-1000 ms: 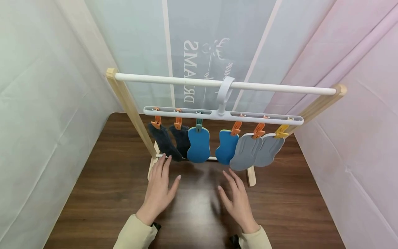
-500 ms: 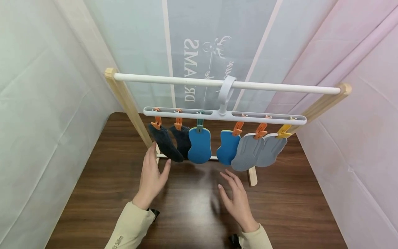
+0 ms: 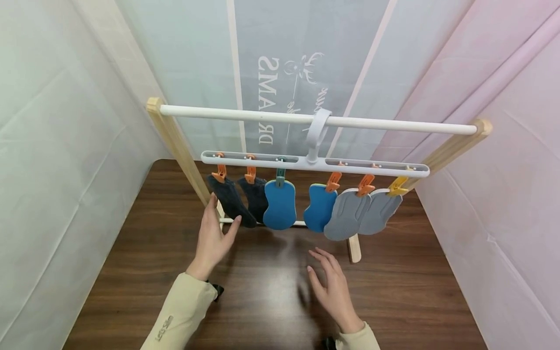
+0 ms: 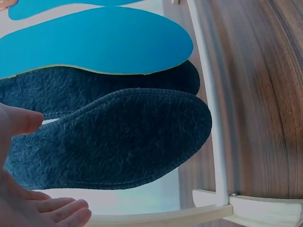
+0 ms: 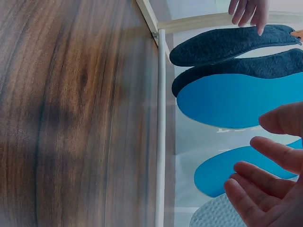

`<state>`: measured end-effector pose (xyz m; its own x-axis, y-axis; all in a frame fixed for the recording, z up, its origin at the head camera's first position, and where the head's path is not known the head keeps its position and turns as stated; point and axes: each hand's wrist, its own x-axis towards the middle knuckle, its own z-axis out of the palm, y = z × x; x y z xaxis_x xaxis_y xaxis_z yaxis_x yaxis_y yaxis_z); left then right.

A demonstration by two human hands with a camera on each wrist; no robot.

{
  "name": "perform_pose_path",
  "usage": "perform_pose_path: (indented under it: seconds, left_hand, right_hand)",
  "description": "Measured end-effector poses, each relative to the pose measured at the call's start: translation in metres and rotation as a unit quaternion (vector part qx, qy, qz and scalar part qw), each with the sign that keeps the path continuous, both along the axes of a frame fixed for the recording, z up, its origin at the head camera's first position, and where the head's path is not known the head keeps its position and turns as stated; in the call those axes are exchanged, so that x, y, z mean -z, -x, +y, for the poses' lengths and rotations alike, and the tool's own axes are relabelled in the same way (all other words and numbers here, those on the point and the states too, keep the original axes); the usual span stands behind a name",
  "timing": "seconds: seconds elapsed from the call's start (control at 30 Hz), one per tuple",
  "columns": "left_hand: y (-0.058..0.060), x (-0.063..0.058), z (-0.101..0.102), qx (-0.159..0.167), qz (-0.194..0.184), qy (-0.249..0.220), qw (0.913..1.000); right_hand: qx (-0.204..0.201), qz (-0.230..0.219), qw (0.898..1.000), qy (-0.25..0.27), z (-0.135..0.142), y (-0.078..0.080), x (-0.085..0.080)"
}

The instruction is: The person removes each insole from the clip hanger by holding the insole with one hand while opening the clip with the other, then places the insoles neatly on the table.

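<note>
My left hand [image 3: 212, 243] is at the leftmost dark fleecy insole [image 3: 231, 200], thumb on one side and fingers on the other. In the left wrist view the thumb [image 4: 26, 120] overlaps that insole's edge, with the fingers straight below. A second dark insole [image 3: 255, 198] hangs just behind. Beside it are a blue insole [image 3: 280, 206] and another blue insole [image 3: 318, 211]. Two grey insoles [image 3: 347, 215] hang at the right end. Below the insoles, my right hand [image 3: 331, 291] hovers with relaxed fingers and holds nothing.
Orange, green and yellow clips [image 3: 366, 184] hold the insoles on a white hanger [image 3: 312, 154]. Its hook goes over the white bar [image 3: 245, 113] of a wooden rack [image 3: 177, 146]. The rack stands on a brown wooden table [image 3: 148, 272], with pale curtains around it.
My left hand has moved left and slightly up, from below the leftmost dark insole to around its lower part. The right hand has lowered slightly.
</note>
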<state>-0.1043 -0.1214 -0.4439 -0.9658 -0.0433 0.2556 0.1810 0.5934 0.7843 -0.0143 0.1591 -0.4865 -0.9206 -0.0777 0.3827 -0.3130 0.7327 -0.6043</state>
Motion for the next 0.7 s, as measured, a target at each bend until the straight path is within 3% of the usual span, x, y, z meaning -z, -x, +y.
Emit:
perform_pose_path:
  seconds: [0.2, 0.47, 0.7]
  left_hand:
    - [0.01, 0.002, -0.001, 0.001, -0.029, -0.03, 0.9991]
    - [0.01, 0.003, -0.002, -0.003, -0.07, -0.064, 0.9955]
    - [0.008, 0.006, -0.004, -0.029, -0.031, -0.072, 0.9965]
  right_hand:
    - [0.004, -0.006, 1.0, 0.011, -0.003, 0.001, -0.002]
    - [0.001, -0.003, 1.0, 0.016, -0.01, -0.001, -0.003]
    - [-0.007, -0.002, 1.0, 0.012, -0.017, 0.0, -0.01]
